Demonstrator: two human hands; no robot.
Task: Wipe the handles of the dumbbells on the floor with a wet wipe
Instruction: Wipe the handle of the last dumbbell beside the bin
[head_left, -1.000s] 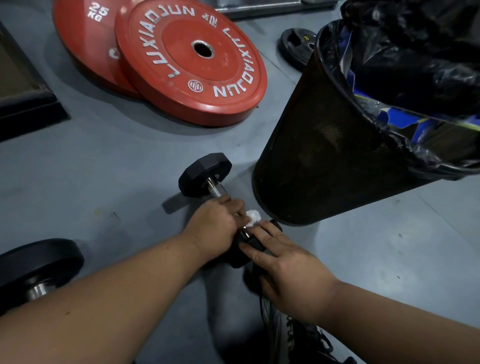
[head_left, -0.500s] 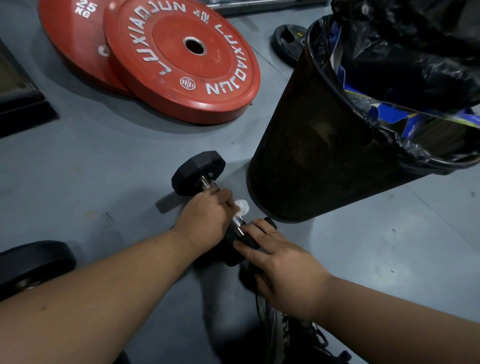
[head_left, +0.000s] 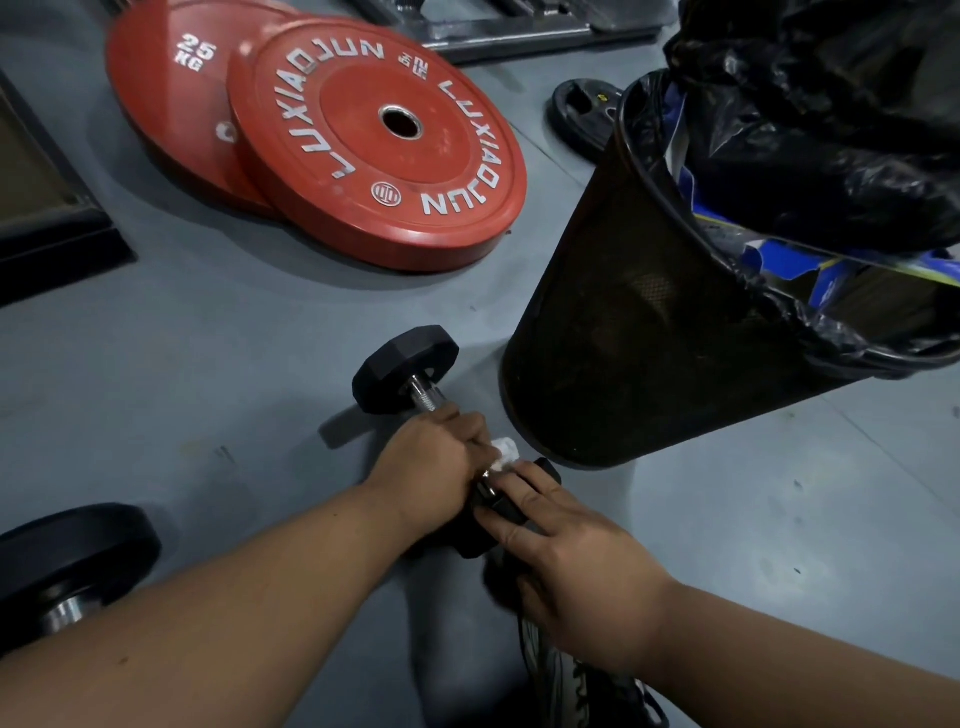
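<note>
A small black hex dumbbell (head_left: 405, 366) lies on the grey floor, its far head and a short piece of knurled chrome handle showing. My left hand (head_left: 431, 462) is curled round the handle with a white wet wipe (head_left: 505, 451) sticking out past its fingers. My right hand (head_left: 566, 551) rests with straight fingers on the dumbbell's near head, which is mostly hidden under it. A second, larger dumbbell (head_left: 67, 566) lies at the lower left, partly cut off by my left forearm.
A black mesh bin (head_left: 639, 332) with a black liner bag stands just right of the dumbbell. Two red 25 kg plates (head_left: 374, 140) lie at the back, a small black plate (head_left: 584, 111) behind the bin. A dark platform edge (head_left: 47, 218) is at left. My shoe (head_left: 576, 680) is below.
My left hand slid with the wipe up the handle toward the far head, then back toward the near head. My right hand stayed on the near head.
</note>
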